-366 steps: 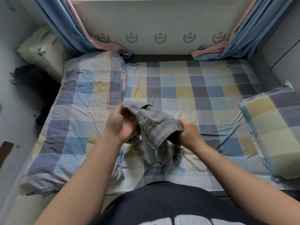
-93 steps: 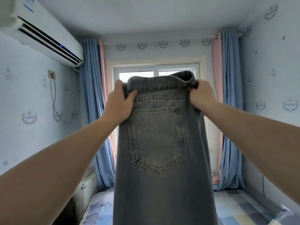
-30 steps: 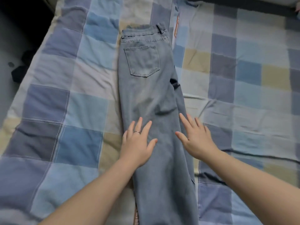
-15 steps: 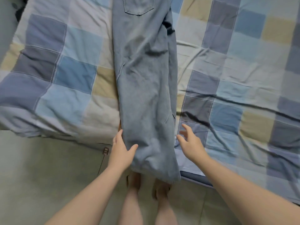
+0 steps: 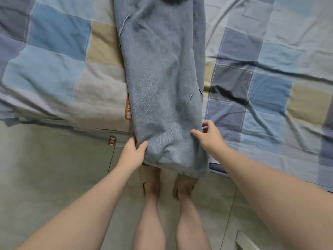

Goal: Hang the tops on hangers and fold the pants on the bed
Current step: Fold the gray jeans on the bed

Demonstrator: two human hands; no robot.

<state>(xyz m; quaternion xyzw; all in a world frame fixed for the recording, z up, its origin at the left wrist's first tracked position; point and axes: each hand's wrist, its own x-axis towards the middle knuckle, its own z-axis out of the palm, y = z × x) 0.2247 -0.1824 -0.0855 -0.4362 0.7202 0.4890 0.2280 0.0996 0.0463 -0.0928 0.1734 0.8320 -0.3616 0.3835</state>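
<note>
You stood at the edge of the bed (image 5: 270,91), looking straight down. Its cover was a wrinkled patchwork of blue, grey and tan squares, and an orange label (image 5: 128,110) showed just beside the denim. Below the bed's edge ran a pale tiled floor (image 5: 54,168), with your bare feet (image 5: 151,184) planted close to the bed.

The jeans (image 5: 162,78) lay lengthwise on the bed, running away from you and out of the top of the view. The hem end hung over the bed's edge, just above your feet.

Your left grip (image 5: 134,152) had closed on the denim's left edge near the hem. The thumb sat on top of the cloth and the fingers were tucked behind it, so this was a pinch and not a flat press.

Your right grip (image 5: 210,136) was at the opposite edge, slightly farther up the leg. Its thumb tip rested on the denim and its fingers curled beside the edge. They were blurred, and I could not tell whether they had caught the cloth.

The jeans' lower end lay between your two grips, which were level with the bed's edge.
</note>
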